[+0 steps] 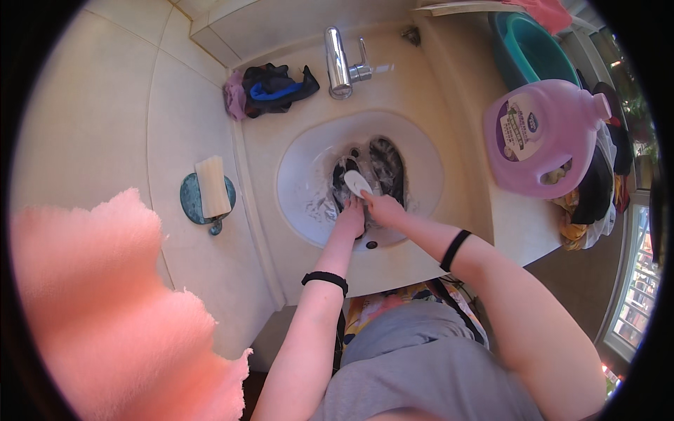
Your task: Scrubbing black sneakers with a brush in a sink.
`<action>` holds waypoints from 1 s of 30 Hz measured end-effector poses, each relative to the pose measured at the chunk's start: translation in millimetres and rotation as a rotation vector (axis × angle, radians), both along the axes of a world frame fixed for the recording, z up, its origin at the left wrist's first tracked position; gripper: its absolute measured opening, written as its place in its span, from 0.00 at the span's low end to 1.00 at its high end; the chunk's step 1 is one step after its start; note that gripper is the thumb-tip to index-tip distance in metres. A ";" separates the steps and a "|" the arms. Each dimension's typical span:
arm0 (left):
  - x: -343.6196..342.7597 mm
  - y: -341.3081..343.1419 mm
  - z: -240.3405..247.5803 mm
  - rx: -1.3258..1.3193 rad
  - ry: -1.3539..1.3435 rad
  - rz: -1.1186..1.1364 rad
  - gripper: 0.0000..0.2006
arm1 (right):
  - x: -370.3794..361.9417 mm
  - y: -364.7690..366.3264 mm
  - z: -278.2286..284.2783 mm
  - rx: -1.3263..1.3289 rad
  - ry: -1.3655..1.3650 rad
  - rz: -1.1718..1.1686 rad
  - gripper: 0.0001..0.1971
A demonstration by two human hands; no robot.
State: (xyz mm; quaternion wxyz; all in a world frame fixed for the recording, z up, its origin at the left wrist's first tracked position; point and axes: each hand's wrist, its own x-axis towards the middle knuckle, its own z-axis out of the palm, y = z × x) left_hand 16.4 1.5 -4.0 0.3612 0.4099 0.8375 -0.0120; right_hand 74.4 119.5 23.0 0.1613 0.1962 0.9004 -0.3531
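Note:
In the white oval sink (292,175), two dark shoes lie in shallow, sudsy water. My left hand (351,216) is closed over the near end of the left shoe (340,173), its fingers partly hidden. A white scrub brush (357,182) is gripped by its near end in my right hand (383,208). The brush lies over the left shoe; its underside is out of sight. Close by on the right rests the other shoe (388,167), dark-soled and touched by neither hand.
Behind the sink stands a chrome faucet (338,67), with a pile of dark cloth (277,90) to its left. A soap bar (213,186) sits on a green dish (188,198). At right are a purple detergent jug (537,140) and teal basins (540,52). A pink towel (105,281) hangs lower left.

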 end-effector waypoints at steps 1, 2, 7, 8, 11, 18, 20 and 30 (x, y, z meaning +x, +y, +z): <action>-0.8 -4.5 -4.8 -0.030 0.006 0.002 0.32 | 6.4 -2.9 3.3 -0.054 -0.023 0.088 0.21; -1.8 -11.4 -9.0 -0.063 0.014 0.008 0.32 | 1.5 -6.1 3.8 -0.058 -0.018 0.105 0.21; 8.8 18.4 17.6 -0.010 -0.116 0.046 0.34 | -52.4 25.9 -24.3 0.164 0.028 0.038 0.21; 9.4 25.4 28.2 -0.037 -0.242 0.106 0.35 | -56.5 26.5 -25.1 0.171 0.006 -0.026 0.21; 17.7 -6.5 18.4 0.065 -0.306 0.116 0.40 | -40.0 1.6 -23.5 0.110 -0.001 0.087 0.21; 23.3 4.0 3.6 0.002 -0.144 0.126 0.41 | -7.0 28.3 -9.2 0.143 0.072 0.264 0.22; 26.5 -0.8 12.5 -0.007 -0.128 0.135 0.41 | -37.2 27.8 2.3 0.190 0.016 0.195 0.22; 20.6 -1.7 19.1 -0.106 -0.235 0.177 0.46 | -1.6 17.8 12.9 0.120 0.034 0.460 0.21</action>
